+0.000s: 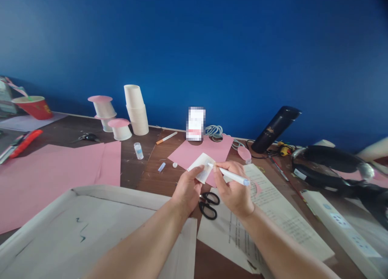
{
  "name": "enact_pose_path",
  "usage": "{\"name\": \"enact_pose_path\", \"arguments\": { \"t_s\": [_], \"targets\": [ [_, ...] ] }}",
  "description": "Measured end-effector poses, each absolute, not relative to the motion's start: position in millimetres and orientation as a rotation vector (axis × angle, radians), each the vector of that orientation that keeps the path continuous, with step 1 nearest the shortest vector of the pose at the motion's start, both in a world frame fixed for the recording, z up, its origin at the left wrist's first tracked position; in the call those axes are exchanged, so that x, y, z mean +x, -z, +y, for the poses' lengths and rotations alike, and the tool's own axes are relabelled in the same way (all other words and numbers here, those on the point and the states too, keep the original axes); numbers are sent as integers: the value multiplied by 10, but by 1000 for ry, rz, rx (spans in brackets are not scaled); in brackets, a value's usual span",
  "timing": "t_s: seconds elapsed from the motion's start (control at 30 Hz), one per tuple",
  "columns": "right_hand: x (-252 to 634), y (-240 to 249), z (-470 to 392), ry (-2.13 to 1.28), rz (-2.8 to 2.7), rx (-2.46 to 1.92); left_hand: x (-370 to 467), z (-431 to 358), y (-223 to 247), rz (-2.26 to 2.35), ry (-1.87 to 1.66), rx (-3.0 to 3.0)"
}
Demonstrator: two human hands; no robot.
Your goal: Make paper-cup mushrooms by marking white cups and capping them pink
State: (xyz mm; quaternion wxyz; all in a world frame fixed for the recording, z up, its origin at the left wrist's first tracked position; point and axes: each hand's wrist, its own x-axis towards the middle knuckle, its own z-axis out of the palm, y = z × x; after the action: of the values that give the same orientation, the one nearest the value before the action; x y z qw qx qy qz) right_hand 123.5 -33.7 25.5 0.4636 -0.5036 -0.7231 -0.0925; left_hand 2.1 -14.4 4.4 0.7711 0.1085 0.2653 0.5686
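Observation:
My left hand (188, 190) is closed around a small white paper cup (200, 168), tilted above the desk. My right hand (233, 190) grips a white marker pen (232, 176) with a pale blue end. The pen's tip is at the cup's side, where faint marks show; whether it touches I cannot tell. Just below my hands lie black-handled scissors (208, 206), their blades mostly hidden. Pink paper (182, 153) is spread behind the cup. A light blue pen cap (161, 167) and a small white round cap (175, 165) rest to the left.
Stacked white cups (138, 117) and pink-topped cups (120, 130) stand back left, near a small bottle (138, 151). A phone (196, 125) leans by the blue wall. To the right are a black thermos (274, 129), headphones (330, 159), a power strip (342, 226) and printed sheets (279, 206).

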Motion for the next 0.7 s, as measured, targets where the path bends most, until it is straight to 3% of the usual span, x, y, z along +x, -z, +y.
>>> {"name": "enact_pose_path", "arguments": {
  "t_s": [0.7],
  "targets": [
    [1239, -246, -329, 231, -1767, -1232, 14, -121, -75, 610, -1254, 161]
  ]
}}
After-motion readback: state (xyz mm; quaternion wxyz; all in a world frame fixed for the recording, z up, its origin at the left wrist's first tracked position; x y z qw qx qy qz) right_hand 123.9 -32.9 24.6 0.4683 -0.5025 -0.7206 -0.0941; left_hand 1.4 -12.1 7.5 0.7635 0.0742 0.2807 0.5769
